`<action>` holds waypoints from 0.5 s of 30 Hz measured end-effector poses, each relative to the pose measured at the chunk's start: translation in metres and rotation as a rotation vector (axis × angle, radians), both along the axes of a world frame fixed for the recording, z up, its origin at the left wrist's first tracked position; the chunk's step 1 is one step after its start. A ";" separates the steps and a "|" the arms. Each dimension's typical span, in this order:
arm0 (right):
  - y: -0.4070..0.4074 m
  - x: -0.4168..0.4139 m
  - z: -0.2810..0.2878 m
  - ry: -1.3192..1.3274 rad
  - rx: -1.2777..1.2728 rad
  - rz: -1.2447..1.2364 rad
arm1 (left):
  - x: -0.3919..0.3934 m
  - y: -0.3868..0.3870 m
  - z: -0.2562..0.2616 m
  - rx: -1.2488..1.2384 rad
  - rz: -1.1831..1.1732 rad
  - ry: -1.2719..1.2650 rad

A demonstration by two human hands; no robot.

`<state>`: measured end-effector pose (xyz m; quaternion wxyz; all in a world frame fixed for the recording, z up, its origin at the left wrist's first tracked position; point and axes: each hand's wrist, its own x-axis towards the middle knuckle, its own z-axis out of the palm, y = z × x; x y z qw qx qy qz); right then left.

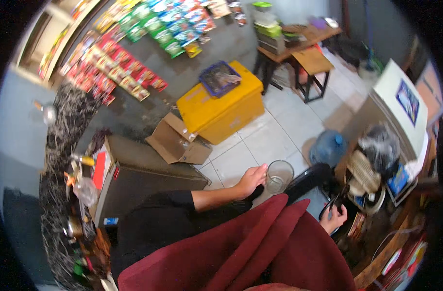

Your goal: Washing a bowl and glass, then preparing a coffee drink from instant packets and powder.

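Observation:
A clear drinking glass (279, 177) is in my left hand (254, 180), whose fingers are against its side. I look into the glass from above, over the tiled floor. Lower right, my right hand (334, 218) has its fingers curled around a thin black looped object (325, 211), too blurred to name. Part of that hand and its wrist are hidden behind the dark red cloth (221, 251) hanging over my front. A long black object (308, 182) lies between the glass and my right hand.
A blue water gallon bottle (328, 147) stands on the white tiles (265, 136). Beyond are an open cardboard box (179, 142), a yellow chest (228, 109) and a wooden stool (312, 62). A dark cabinet (152, 185) is at left. Snack sachets (123, 69) hang at upper left.

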<state>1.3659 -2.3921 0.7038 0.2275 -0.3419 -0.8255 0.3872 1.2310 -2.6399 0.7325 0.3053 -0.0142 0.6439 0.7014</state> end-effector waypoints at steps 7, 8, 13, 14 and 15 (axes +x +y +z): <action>-0.051 -0.088 0.039 0.022 0.183 0.524 | 0.000 -0.098 0.041 0.075 0.406 0.203; -0.056 -0.104 0.042 -0.016 0.156 0.611 | -0.005 -0.110 0.038 0.154 0.459 0.245; -0.132 -0.176 0.067 0.089 0.297 0.692 | -0.046 -0.170 0.027 0.125 0.673 0.275; -0.150 -0.186 0.071 0.156 0.380 0.682 | -0.056 -0.182 0.028 0.140 0.689 0.285; -0.165 -0.202 0.074 0.175 0.303 0.719 | -0.066 -0.195 0.029 0.081 0.710 0.283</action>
